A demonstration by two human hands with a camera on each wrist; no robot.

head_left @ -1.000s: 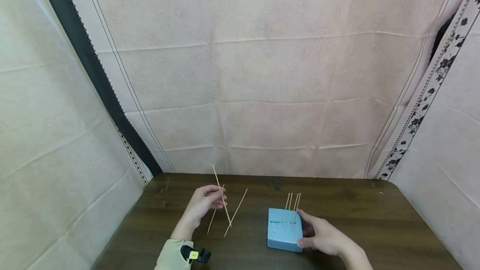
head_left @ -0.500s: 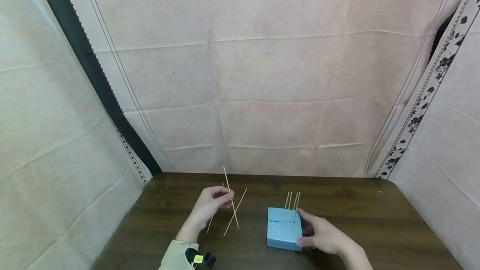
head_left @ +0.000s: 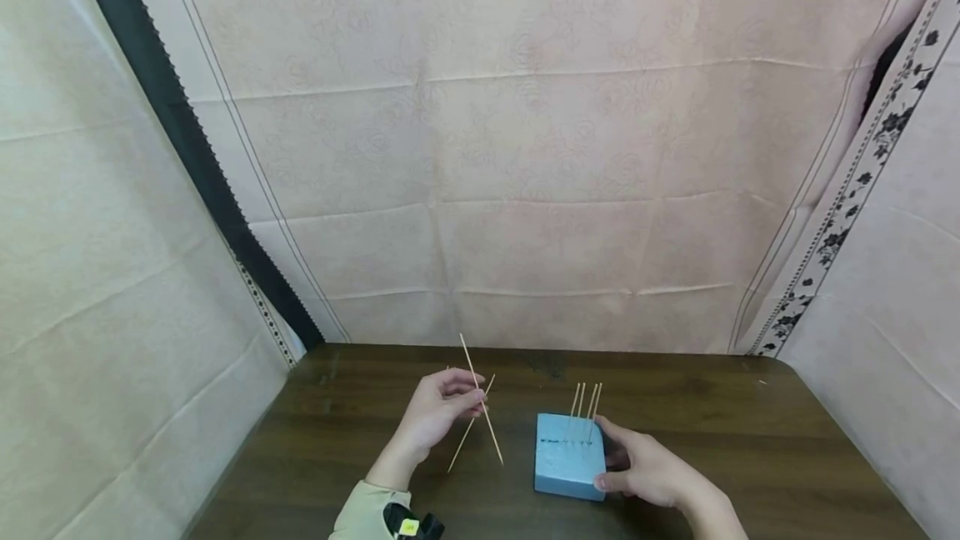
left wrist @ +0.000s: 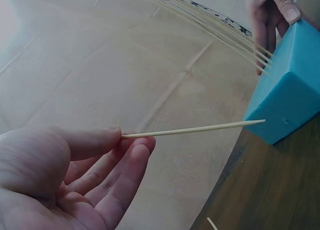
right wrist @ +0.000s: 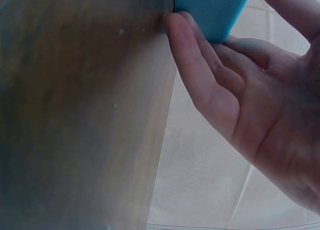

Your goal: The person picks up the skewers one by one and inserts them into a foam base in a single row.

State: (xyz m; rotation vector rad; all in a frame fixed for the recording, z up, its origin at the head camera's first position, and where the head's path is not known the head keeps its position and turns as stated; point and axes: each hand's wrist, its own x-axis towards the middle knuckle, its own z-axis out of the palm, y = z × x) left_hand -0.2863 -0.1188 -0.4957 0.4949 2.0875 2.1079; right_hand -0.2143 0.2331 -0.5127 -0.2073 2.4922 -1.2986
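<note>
My left hand (head_left: 435,417) pinches a thin wooden skewer (left wrist: 200,129) between thumb and fingertips, above the table. In the left wrist view its pointed end reaches out past the fingers and overlaps a corner of the blue foam block (head_left: 567,467). That block sits on the table, with several upright skewers (head_left: 597,398) stuck in its top in a row along a line of dark marks. From the right side, my right hand (head_left: 651,472) grips the block, thumb at the near corner and a finger at the far corner. In the right wrist view its fingers touch the block's side.
Left of the block, a loose skewer (head_left: 461,446) lies slanted on the dark wooden table (head_left: 712,415), partly behind the left hand. Another skewer's tip shows just above that hand, the rest hidden. Pale cloth (head_left: 540,190) hangs behind the table and at both sides.
My left hand has moved right with its skewer, closer to the block, and now covers most of one loose skewer. The right hand and the block stay in place.
</note>
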